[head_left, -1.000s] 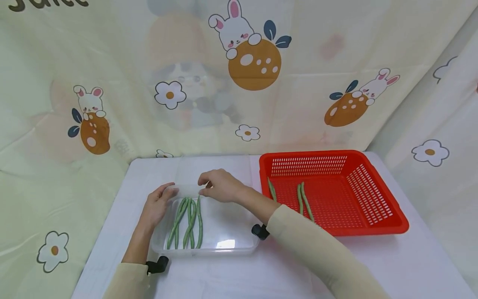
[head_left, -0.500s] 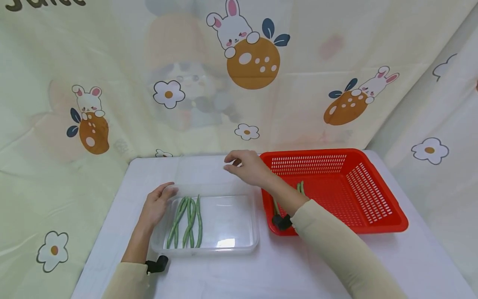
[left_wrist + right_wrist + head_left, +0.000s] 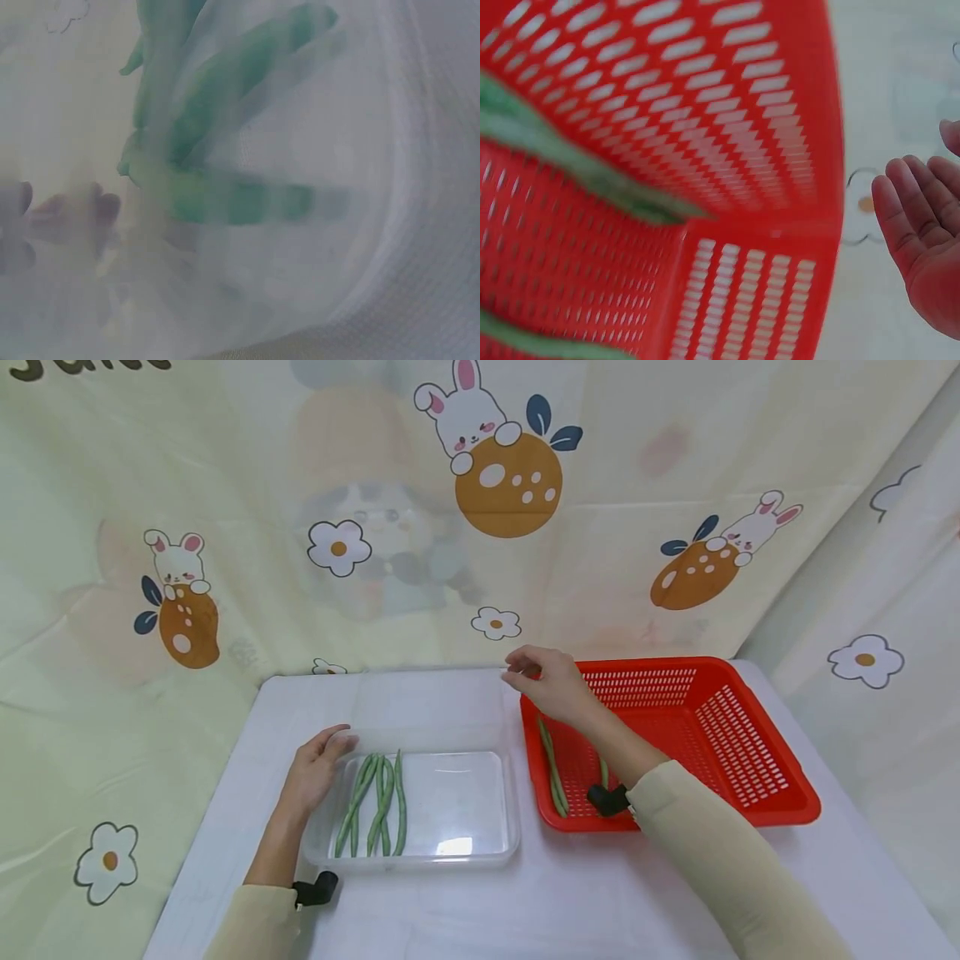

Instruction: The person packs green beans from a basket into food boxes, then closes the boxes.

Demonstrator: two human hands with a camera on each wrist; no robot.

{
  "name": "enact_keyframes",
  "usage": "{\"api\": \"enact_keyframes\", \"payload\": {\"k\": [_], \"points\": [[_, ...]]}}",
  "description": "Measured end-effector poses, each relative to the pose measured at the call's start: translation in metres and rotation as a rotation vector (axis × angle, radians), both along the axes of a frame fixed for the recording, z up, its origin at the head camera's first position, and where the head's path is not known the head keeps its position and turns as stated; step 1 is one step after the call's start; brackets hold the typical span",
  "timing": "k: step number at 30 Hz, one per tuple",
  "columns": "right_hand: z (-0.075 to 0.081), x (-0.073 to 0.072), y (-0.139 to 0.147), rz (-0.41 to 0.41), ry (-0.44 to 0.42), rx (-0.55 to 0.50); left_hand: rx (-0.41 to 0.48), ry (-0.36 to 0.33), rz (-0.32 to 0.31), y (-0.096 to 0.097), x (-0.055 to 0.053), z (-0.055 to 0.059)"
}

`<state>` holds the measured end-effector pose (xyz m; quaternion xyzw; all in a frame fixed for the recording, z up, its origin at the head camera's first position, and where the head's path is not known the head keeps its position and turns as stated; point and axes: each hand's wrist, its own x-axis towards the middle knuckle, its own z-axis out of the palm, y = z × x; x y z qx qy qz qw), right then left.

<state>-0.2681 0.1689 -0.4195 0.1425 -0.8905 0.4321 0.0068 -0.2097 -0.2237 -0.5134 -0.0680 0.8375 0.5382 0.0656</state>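
Note:
My left hand (image 3: 313,777) grips the far left corner of a clear plastic container (image 3: 468,793). Inside that container, several green beans (image 3: 401,814) lie lengthwise on the left side, some crossing; the left wrist view shows beans (image 3: 244,201) blurred through the cloudy wall. My right hand (image 3: 551,683) is over the far left corner of a red slotted basket (image 3: 712,752), fingers loosely bent and holding nothing. In the right wrist view the right hand (image 3: 930,240) appears beyond the basket rim (image 3: 832,150). Green beans (image 3: 553,768) lie along the basket's left side; another is partly hidden under my right arm.
Both containers stand side by side on a white-covered table (image 3: 480,910), with a narrow gap between them. A printed curtain (image 3: 600,585) rises behind the table's far edge and along its sides. A black wrist camera (image 3: 609,800) sits under my right wrist, overlapping the basket.
My right hand has moved right, from above the clear container's far edge to the basket's far left corner. My left hand and the beans in the container have stayed put.

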Motion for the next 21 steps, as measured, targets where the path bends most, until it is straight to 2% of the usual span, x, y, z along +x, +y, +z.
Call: {"api": "enact_keyframes", "payload": {"k": [9, 15, 18, 21], "points": [[-0.023, -0.006, 0.036, -0.054, -0.108, 0.109, 0.004, -0.002, 0.003, 0.000, -0.001, 0.000], [-0.047, -0.013, 0.052, 0.064, -0.205, 0.255, 0.011, -0.001, -0.002, -0.001, -0.001, -0.002], [-0.056, -0.016, 0.054, 0.117, -0.241, 0.298, 0.011, 0.004, 0.001, -0.002, -0.002, -0.003], [-0.060, -0.018, 0.054, 0.133, -0.299, 0.310, 0.011, 0.007, 0.002, -0.001, -0.002, -0.003]]}}
